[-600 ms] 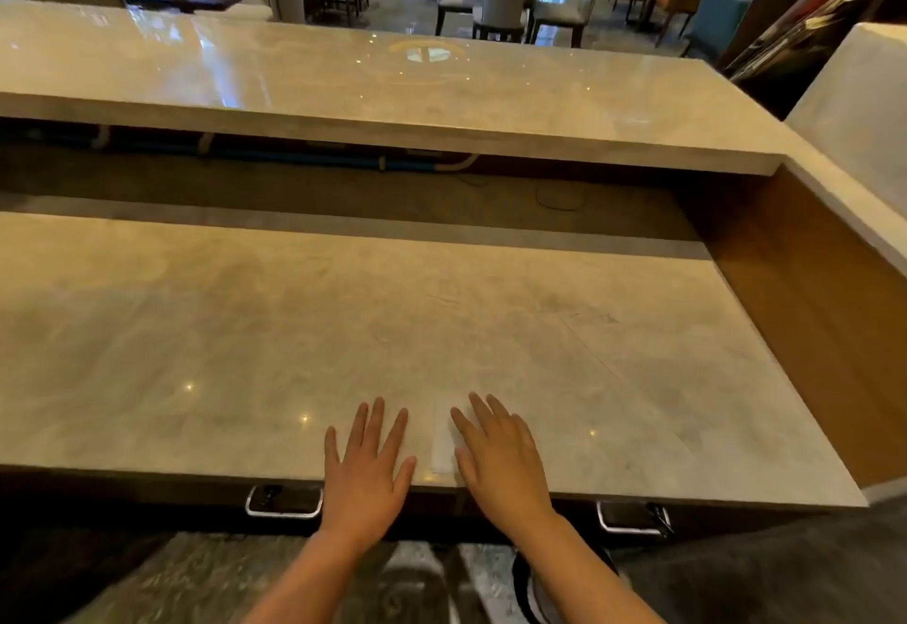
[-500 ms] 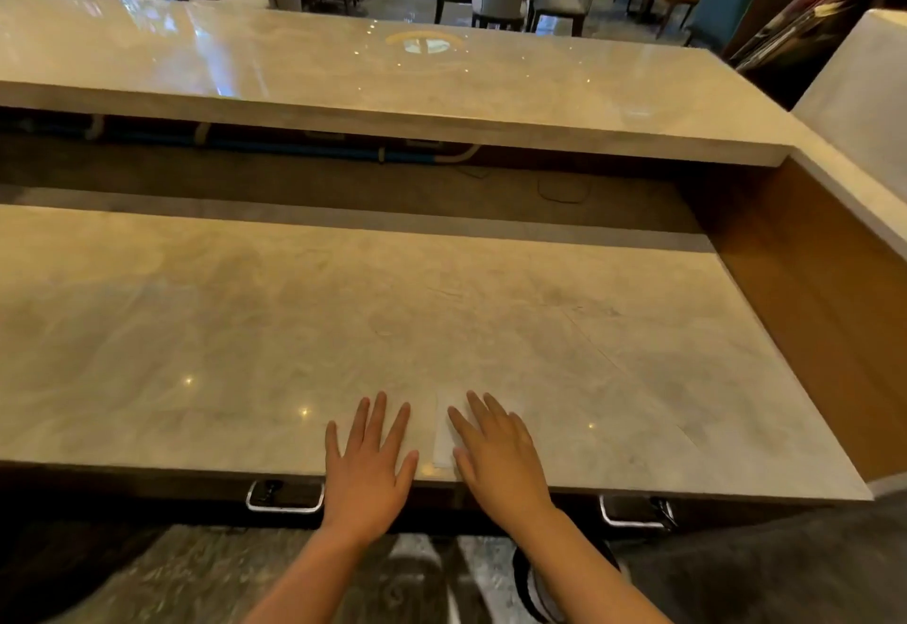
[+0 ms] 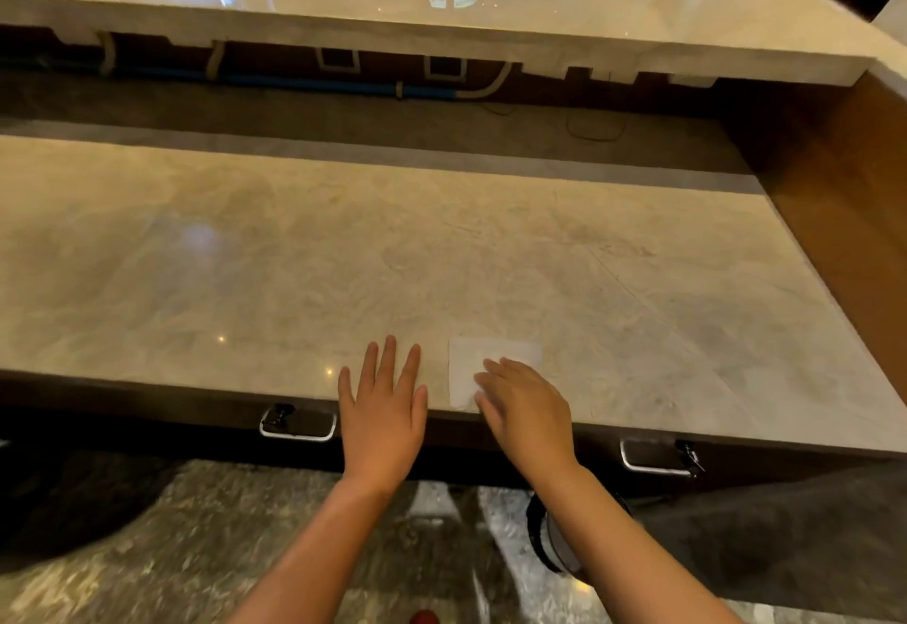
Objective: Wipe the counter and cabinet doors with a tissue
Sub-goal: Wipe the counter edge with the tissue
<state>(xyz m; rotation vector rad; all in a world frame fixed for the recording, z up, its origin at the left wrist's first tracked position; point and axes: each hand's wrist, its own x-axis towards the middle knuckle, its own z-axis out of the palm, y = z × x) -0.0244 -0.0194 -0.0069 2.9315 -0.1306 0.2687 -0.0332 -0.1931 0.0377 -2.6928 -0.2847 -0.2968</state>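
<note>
A white square tissue [image 3: 491,359] lies flat on the beige marble counter [image 3: 343,255], close to its front edge. My right hand [image 3: 525,412] lies over the tissue's near right part, fingers bent and pressing down on it. To the left of the tissue, my left hand [image 3: 383,407] rests flat on the counter edge with fingers spread and nothing in it. Below the edge runs the dark cabinet front [image 3: 451,434] with two metal handles, one on the left [image 3: 298,423] and one on the right [image 3: 657,459].
A higher glossy marble ledge [image 3: 441,0] runs along the back, with pipes and cables in the dark gap beneath it. A brown wooden side panel [image 3: 844,211] closes the counter on the right. A dark round object [image 3: 549,542] stands on the speckled floor below.
The view has tilted down and closer. My right hand has slid back toward the edge and bent its fingers, uncovering more of the tissue. My left hand stays flat.
</note>
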